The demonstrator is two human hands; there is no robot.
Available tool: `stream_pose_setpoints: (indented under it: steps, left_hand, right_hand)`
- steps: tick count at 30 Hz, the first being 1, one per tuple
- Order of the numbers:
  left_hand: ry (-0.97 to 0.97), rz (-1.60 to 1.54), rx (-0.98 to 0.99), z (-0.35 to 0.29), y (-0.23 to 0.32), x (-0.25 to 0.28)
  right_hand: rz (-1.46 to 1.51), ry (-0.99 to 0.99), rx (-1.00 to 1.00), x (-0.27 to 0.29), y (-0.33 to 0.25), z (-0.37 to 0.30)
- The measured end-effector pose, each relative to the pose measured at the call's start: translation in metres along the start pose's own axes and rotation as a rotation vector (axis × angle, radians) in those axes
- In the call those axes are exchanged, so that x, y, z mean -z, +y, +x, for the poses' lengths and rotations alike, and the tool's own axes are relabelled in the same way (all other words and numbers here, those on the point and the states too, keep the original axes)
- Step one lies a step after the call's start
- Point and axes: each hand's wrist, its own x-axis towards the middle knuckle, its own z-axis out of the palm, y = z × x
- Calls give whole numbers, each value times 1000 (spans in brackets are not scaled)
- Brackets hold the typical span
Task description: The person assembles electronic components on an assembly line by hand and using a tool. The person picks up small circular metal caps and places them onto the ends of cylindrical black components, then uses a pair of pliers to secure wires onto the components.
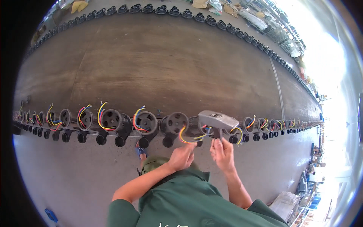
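A long row of black round motor housings (112, 120) with coloured wires runs across the near edge of a wide conveyor (170, 64). My left hand (182, 156) pinches the orange and yellow wires (183, 138) hanging from the housing in front of me. My right hand (222, 153) grips the dark handle under a grey boxy tool (218, 119), which is held up against that housing.
A second row of black housings (162, 9) lines the conveyor's far edge. Grey floor lies below the near row. Stacked boxes and bags (291, 204) stand at the lower right, and more goods (249, 17) lie beyond the far edge.
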Motion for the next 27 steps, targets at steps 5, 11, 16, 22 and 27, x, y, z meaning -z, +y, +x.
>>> stream_pose_setpoints:
  steps: [5, 11, 16, 22, 27]
  left_hand:
    - [335, -465, 480, 56, 36, -49]
    - [607, 302, 227, 86, 35, -75]
    - [713, 164, 162, 98, 9, -82]
    - [644, 120, 135, 100, -3, -82]
    - [624, 114, 118, 97, -6, -74]
  right_hand:
    - [-163, 32, 152, 70, 17, 24]
    - [-582, -108, 49, 84, 80, 54]
    - [-439, -155, 110, 105, 45, 54]
    - [-703, -46, 257, 94, 72, 50]
    - [-554, -213, -122, 102, 62, 67]
